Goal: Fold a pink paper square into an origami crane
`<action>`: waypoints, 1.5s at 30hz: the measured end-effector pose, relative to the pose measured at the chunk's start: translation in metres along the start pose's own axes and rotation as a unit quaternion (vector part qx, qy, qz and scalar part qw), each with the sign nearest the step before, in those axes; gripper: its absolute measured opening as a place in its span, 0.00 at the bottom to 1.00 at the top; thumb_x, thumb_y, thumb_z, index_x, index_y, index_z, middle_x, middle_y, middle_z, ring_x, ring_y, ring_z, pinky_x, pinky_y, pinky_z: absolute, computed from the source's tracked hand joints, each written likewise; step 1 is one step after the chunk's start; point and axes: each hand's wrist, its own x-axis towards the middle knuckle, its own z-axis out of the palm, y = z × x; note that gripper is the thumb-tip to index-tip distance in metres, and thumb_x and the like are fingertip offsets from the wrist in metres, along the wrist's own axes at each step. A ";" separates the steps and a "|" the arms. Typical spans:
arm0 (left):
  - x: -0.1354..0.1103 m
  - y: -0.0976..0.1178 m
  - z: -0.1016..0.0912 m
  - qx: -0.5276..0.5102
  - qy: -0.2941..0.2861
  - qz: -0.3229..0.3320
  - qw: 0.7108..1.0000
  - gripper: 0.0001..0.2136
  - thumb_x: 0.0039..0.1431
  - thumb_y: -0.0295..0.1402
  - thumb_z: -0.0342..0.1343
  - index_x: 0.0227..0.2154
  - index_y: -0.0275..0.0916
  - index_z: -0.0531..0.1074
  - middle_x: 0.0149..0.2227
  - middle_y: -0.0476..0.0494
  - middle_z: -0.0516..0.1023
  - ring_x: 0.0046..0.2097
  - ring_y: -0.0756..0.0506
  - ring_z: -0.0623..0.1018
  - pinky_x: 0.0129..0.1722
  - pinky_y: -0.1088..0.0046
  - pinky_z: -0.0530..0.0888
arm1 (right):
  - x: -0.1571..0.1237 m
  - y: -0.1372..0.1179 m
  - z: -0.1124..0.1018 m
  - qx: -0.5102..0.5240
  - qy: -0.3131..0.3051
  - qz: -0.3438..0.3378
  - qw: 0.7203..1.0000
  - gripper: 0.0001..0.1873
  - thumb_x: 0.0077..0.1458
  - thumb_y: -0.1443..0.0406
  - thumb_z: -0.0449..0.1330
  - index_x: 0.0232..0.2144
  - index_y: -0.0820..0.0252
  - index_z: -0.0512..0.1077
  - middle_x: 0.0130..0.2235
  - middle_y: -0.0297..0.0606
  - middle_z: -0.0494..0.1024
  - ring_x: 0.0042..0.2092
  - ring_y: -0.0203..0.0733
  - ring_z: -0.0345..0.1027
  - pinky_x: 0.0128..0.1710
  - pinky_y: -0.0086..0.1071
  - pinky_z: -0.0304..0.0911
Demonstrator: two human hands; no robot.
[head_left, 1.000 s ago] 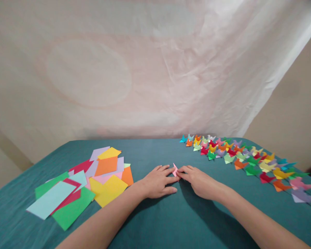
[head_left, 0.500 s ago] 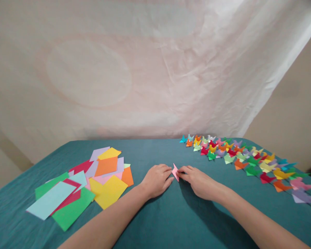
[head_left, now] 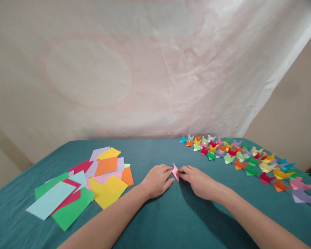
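A small folded piece of pink paper (head_left: 175,172), pointed at its far end, stands between my hands on the teal cloth. My right hand (head_left: 197,180) pinches its right side between thumb and fingertips. Against its left edge lies my left hand (head_left: 158,180), palm down, fingers side by side and thumb held apart from them. The left fingertips come right up to the paper; whether they press on it I cannot tell. Part of the pink paper is hidden behind the right fingers.
Loose coloured paper sheets (head_left: 75,204) overlap in a pile to the left. Rows of folded paper birds (head_left: 239,164) in many colours stand along the right. The teal cloth (head_left: 150,228) covers the table, and a pale hanging sheet (head_left: 145,86) rises behind its far edge.
The left thumb has shifted very slightly to the right, at the lower end of the pink paper. Otherwise both hands and the paper stay in place.
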 end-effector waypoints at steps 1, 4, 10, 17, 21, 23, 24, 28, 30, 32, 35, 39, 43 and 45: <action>0.000 0.000 0.000 -0.001 0.000 -0.001 1.000 0.16 0.63 0.39 0.43 0.48 0.37 0.66 0.50 0.39 0.69 0.51 0.42 0.68 0.51 0.63 0.64 | 0.000 0.000 0.000 0.001 -0.001 0.000 1.000 0.29 0.46 0.79 0.48 0.51 0.61 0.66 0.52 0.44 0.65 0.51 0.45 0.57 0.51 0.37 0.54; 0.000 0.001 -0.001 -0.006 -0.001 0.000 1.000 0.16 0.63 0.38 0.43 0.48 0.37 0.66 0.51 0.39 0.69 0.52 0.42 0.68 0.52 0.64 0.64 | 0.000 0.000 -0.001 0.003 0.000 0.000 1.000 0.29 0.46 0.79 0.48 0.51 0.61 0.66 0.52 0.44 0.65 0.51 0.45 0.57 0.51 0.37 0.54; -0.001 0.000 -0.002 -0.024 0.001 0.004 1.000 0.17 0.63 0.38 0.43 0.50 0.38 0.63 0.52 0.39 0.68 0.53 0.42 0.67 0.53 0.63 0.63 | 0.000 0.000 0.000 0.000 0.005 -0.001 1.000 0.29 0.45 0.79 0.48 0.51 0.60 0.66 0.52 0.44 0.65 0.52 0.45 0.56 0.52 0.38 0.53; -0.001 0.001 -0.001 -0.042 -0.002 0.016 0.999 0.19 0.63 0.39 0.43 0.55 0.39 0.59 0.56 0.39 0.64 0.56 0.42 0.64 0.55 0.63 0.61 | 0.000 0.000 -0.001 -0.001 0.003 0.000 1.000 0.29 0.45 0.79 0.48 0.50 0.60 0.66 0.52 0.43 0.65 0.52 0.45 0.56 0.52 0.38 0.54; -0.001 0.000 -0.001 -0.044 -0.012 0.027 0.999 0.21 0.62 0.40 0.44 0.56 0.39 0.58 0.58 0.38 0.61 0.57 0.42 0.63 0.56 0.63 0.59 | 0.000 0.001 0.000 -0.001 0.003 -0.002 1.000 0.30 0.44 0.79 0.48 0.51 0.60 0.66 0.52 0.43 0.65 0.52 0.45 0.56 0.52 0.39 0.53; -0.001 0.000 -0.001 -0.044 -0.017 0.032 0.998 0.21 0.62 0.41 0.44 0.56 0.39 0.57 0.58 0.38 0.61 0.58 0.41 0.62 0.57 0.62 0.59 | 0.000 0.002 0.001 0.005 0.005 -0.004 1.000 0.31 0.44 0.79 0.49 0.51 0.60 0.66 0.52 0.44 0.65 0.53 0.45 0.56 0.53 0.39 0.53; -0.001 0.000 -0.001 -0.044 -0.020 0.035 0.998 0.22 0.62 0.41 0.44 0.57 0.38 0.56 0.59 0.37 0.60 0.58 0.41 0.61 0.57 0.62 0.58 | -0.001 0.002 0.001 0.009 0.006 -0.005 1.000 0.30 0.44 0.79 0.49 0.51 0.60 0.66 0.52 0.45 0.65 0.53 0.45 0.56 0.53 0.39 0.53; -0.002 -0.001 0.002 -0.042 -0.030 0.048 0.998 0.25 0.62 0.44 0.43 0.59 0.37 0.53 0.60 0.36 0.57 0.60 0.41 0.60 0.58 0.61 0.57 | -0.002 0.005 0.001 0.030 0.010 -0.015 0.999 0.31 0.43 0.80 0.49 0.51 0.60 0.66 0.52 0.46 0.65 0.54 0.45 0.56 0.54 0.40 0.53; -0.003 -0.002 0.003 -0.041 -0.035 0.052 0.997 0.26 0.62 0.45 0.43 0.59 0.36 0.52 0.61 0.36 0.57 0.60 0.41 0.59 0.59 0.62 0.56 | -0.002 0.007 0.000 0.042 0.010 -0.021 0.999 0.33 0.42 0.80 0.48 0.52 0.60 0.66 0.53 0.45 0.65 0.55 0.45 0.56 0.54 0.40 0.53; -0.003 -0.002 0.003 -0.040 -0.042 0.056 0.997 0.27 0.62 0.45 0.42 0.60 0.36 0.51 0.61 0.37 0.56 0.61 0.41 0.57 0.59 0.62 0.55 | -0.003 0.009 -0.002 0.055 0.005 -0.027 0.998 0.35 0.40 0.80 0.48 0.52 0.60 0.65 0.54 0.44 0.65 0.56 0.45 0.55 0.55 0.40 0.53; -0.003 -0.003 0.004 -0.037 -0.052 0.060 0.996 0.27 0.62 0.46 0.40 0.60 0.36 0.52 0.62 0.38 0.54 0.62 0.42 0.55 0.60 0.62 0.53 | -0.005 0.011 -0.007 0.081 -0.005 -0.035 0.996 0.38 0.38 0.81 0.46 0.53 0.60 0.65 0.56 0.43 0.65 0.57 0.44 0.55 0.56 0.40 0.52; -0.003 -0.004 0.003 -0.029 -0.063 0.057 0.996 0.27 0.62 0.48 0.39 0.60 0.38 0.51 0.62 0.40 0.54 0.62 0.42 0.54 0.60 0.62 0.52 | -0.007 0.013 -0.016 0.117 -0.018 -0.046 0.992 0.40 0.37 0.81 0.45 0.54 0.56 0.64 0.57 0.38 0.63 0.58 0.41 0.55 0.58 0.39 0.50; -0.003 -0.004 0.002 -0.023 -0.065 0.054 0.996 0.27 0.63 0.48 0.38 0.60 0.37 0.52 0.61 0.39 0.55 0.62 0.41 0.54 0.59 0.62 0.53 | -0.008 0.017 -0.019 0.127 -0.004 -0.021 0.992 0.37 0.38 0.81 0.44 0.52 0.59 0.67 0.55 0.40 0.67 0.55 0.41 0.59 0.56 0.37 0.53; -0.003 -0.002 0.001 -0.023 -0.059 0.052 0.997 0.27 0.63 0.47 0.39 0.59 0.36 0.54 0.61 0.38 0.56 0.62 0.40 0.55 0.59 0.61 0.54 | -0.007 0.019 -0.017 0.130 0.022 -0.016 0.991 0.37 0.38 0.81 0.45 0.51 0.60 0.67 0.52 0.41 0.70 0.53 0.41 0.62 0.55 0.36 0.55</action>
